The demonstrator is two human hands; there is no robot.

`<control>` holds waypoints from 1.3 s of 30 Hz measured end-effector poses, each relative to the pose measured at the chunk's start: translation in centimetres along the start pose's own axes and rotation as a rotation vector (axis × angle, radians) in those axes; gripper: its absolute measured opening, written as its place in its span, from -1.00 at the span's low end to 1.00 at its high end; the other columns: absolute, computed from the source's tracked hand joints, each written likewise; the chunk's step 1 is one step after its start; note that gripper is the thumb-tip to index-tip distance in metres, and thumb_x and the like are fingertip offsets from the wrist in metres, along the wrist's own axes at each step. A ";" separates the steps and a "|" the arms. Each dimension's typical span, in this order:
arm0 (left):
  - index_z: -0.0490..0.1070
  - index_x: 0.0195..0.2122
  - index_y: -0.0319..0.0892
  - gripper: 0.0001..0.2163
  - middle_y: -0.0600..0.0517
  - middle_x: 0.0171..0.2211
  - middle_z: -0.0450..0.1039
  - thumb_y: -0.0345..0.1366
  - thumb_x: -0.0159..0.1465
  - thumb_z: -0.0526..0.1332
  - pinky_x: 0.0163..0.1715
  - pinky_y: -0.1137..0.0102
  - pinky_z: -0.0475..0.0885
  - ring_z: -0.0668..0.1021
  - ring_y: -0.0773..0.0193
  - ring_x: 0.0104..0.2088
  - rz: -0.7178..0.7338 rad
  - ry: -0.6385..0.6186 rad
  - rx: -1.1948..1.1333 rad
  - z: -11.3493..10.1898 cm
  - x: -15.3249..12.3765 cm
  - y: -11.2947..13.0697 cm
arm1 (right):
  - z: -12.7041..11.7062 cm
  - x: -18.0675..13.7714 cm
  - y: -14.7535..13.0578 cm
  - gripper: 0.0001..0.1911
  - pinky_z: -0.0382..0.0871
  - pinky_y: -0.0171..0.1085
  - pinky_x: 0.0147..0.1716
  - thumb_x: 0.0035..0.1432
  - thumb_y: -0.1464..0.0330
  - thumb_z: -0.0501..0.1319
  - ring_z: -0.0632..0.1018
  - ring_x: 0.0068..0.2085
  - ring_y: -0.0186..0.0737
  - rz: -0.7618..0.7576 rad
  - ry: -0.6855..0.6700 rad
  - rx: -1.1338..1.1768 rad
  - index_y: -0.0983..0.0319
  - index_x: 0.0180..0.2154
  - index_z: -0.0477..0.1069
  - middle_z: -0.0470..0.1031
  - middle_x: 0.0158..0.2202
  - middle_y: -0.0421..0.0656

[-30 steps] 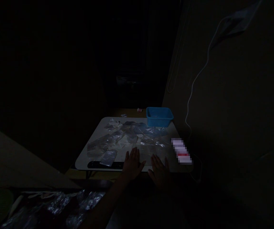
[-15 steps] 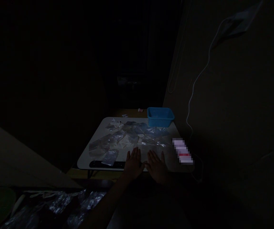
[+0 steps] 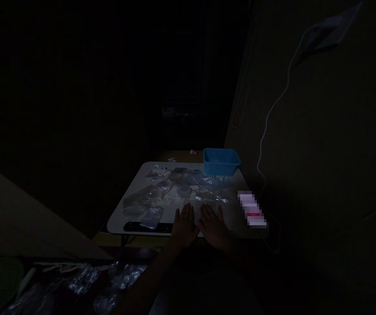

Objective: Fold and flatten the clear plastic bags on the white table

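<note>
The room is very dark. My left hand (image 3: 183,224) and my right hand (image 3: 212,226) lie flat, fingers stretched out, side by side on the near edge of a small white table (image 3: 117,218). Their thumbs almost touch. Neither hand holds anything. Several clear plastic bags (image 3: 148,197) are spread over the table just beyond my fingertips. A blue plastic tub (image 3: 221,161) stands at the table's far right corner.
A black strip (image 3: 132,226) lies along the table's near left edge. A blurred white and red item (image 3: 252,210) sits at the right edge. A white cable (image 3: 269,109) hangs down the wall on the right. More crinkled plastic (image 3: 86,282) lies low at left.
My right hand has slid left across the table edge until it lies close beside my left hand. My left hand has barely moved.
</note>
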State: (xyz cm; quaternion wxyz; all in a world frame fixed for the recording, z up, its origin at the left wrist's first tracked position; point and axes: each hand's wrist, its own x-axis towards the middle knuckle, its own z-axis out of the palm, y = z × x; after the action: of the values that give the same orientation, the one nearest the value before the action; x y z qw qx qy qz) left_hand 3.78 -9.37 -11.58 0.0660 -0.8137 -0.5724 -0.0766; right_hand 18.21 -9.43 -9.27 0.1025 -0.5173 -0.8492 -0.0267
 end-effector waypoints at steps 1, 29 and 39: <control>-0.07 0.16 -0.33 -0.43 -0.17 0.17 -0.03 -0.06 0.21 -0.16 0.09 0.12 -0.07 0.00 0.07 0.17 0.002 0.001 0.002 0.0 0.0 0.0 | 0.3 0.1 0.0 -0.47 -0.46 0.08 0.09 0.21 0.20 -0.29 -0.05 0.20 -0.17 0.010 -0.001 -0.001 0.30 0.13 0.01 0.01 0.17 -0.05; -0.04 0.15 -0.36 -0.39 -0.21 0.17 -0.06 0.02 0.22 -0.27 0.07 0.01 -0.10 0.00 0.05 0.17 -0.042 -0.031 -0.042 -1.0 -0.3 0.7 | 0.4 0.5 2.8 -0.40 -0.50 0.11 0.06 0.19 0.15 -0.28 -0.03 0.19 -0.08 0.208 -0.012 -0.021 0.40 0.11 0.04 -0.01 0.16 0.07; 0.01 0.14 -0.27 -0.43 -0.17 0.16 -0.02 0.01 0.23 -0.25 0.06 0.00 -0.08 0.06 0.07 0.16 -0.053 -0.090 -0.137 -2.5 -0.7 0.3 | 0.8 0.0 1.9 -0.43 -0.43 0.08 0.09 0.20 0.16 -0.30 -0.03 0.19 -0.14 0.070 -0.026 0.054 0.32 0.14 -0.03 -0.06 0.19 -0.02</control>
State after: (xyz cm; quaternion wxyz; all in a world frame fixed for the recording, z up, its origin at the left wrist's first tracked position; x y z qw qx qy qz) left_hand 3.66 -10.58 -9.32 -0.0176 -0.8034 -0.5898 -0.0805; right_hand 19.74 -8.43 -10.16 0.1065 -0.5440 -0.8323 0.0065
